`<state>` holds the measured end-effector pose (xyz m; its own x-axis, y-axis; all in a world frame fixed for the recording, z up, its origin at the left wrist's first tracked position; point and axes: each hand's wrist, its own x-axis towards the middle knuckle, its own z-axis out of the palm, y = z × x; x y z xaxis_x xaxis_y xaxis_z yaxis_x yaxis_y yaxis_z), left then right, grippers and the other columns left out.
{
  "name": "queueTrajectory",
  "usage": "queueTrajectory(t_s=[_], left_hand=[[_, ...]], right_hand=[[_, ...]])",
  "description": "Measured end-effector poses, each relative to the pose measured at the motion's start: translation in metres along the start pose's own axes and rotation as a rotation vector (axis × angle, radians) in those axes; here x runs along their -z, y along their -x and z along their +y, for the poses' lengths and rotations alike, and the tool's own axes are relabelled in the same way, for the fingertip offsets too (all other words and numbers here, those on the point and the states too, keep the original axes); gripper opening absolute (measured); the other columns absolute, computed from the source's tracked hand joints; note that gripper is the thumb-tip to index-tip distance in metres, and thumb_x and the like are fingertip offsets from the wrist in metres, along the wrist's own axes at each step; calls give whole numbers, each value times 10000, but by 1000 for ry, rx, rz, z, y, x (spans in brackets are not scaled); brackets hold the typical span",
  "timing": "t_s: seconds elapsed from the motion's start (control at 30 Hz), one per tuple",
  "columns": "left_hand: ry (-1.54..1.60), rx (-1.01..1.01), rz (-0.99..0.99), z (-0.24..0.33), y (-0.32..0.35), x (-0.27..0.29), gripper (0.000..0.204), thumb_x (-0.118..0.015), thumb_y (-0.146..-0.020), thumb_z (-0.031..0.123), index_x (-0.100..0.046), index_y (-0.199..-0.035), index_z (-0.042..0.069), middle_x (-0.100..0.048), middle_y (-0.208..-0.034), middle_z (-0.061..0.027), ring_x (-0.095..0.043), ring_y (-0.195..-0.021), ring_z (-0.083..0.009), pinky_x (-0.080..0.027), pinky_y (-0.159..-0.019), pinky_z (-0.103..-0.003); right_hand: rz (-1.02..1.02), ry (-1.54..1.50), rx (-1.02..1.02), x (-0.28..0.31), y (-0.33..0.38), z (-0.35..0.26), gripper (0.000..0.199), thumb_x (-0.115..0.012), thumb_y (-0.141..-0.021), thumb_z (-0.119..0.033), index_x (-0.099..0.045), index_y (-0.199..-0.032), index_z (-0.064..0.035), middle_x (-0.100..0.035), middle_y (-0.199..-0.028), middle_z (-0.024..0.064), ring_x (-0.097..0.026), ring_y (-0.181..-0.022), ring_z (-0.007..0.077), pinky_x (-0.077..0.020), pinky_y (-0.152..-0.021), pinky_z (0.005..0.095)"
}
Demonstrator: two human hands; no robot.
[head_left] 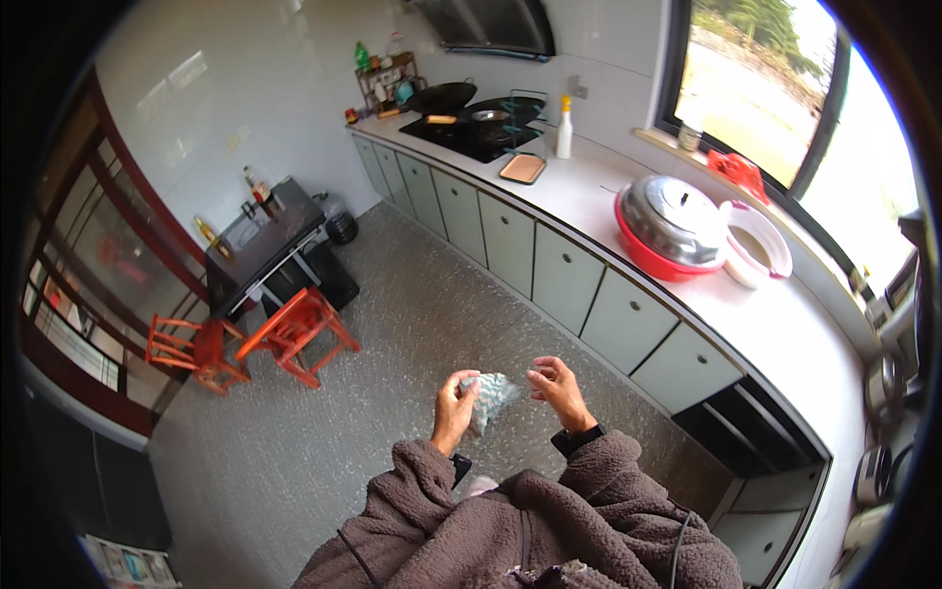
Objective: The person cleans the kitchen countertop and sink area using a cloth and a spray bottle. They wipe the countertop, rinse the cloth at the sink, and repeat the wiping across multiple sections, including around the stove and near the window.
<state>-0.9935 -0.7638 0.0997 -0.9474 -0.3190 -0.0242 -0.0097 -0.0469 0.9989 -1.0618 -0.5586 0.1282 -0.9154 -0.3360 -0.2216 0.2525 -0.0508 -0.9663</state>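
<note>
My left hand (453,412) pinches a small, soft, light-coloured piece (493,395) with a white and teal pattern. It hangs limp in front of my body, above the floor; whether it is a cloth or a bag I cannot tell. Just to its right, my right hand (561,393) is raised with its fingers curled together. Anything between those fingertips is too small to make out. Brown fleece sleeves and dark wristbands cover both wrists.
Along the right runs a white counter (599,201) with a red basin (655,257) under a steel lid (677,211). A pink-white basin (775,245) stands beside it. Woks (442,98) sit on the far stove. At left are red wooden chairs (304,334) and a dark table (280,221).
</note>
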Motion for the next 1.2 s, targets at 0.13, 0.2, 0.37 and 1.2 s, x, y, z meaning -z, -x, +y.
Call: queueTrajectory(t_s=[0.13,0.2,0.37,1.2], left_hand=[[-44,-39,61,11,-72,9,193,-627,-913,119,-619,-1090,42,-649,-926,-29,-582,-817,-92,-488,-729,-256],[-76,-34,-2,11,-112,8,193,-631,-909,129,-616,-1086,53,-646,-937,-27,-580,-836,-104,-487,-749,-270],[-39,-130,-163,5,-214,12,318,-627,-846,37,-592,-1160,13,-661,-1039,-97,-613,-915,-135,-501,-800,-295],[-310,-266,-411,22,-566,-142,278,-746,-826,188,-615,-905,-43,-641,-795,-121,-599,-718,-182,-484,-636,-327]], right_hand=[[-222,140,-263,-31,-72,-15,405,-636,-919,-415,-630,-979,-14,-614,-824,27,-573,-695,117,-493,-647,263],[-337,82,-270,-42,-106,-11,438,-622,-923,-443,-633,-975,-9,-601,-784,20,-565,-680,112,-474,-624,255],[-12,155,-47,-59,-204,-12,382,-616,-933,-386,-647,-897,-8,-618,-720,30,-574,-644,113,-473,-586,299],[763,592,224,104,-494,-126,290,-611,-892,-200,-683,-1015,52,-712,-803,138,-670,-753,173,-515,-686,328]])
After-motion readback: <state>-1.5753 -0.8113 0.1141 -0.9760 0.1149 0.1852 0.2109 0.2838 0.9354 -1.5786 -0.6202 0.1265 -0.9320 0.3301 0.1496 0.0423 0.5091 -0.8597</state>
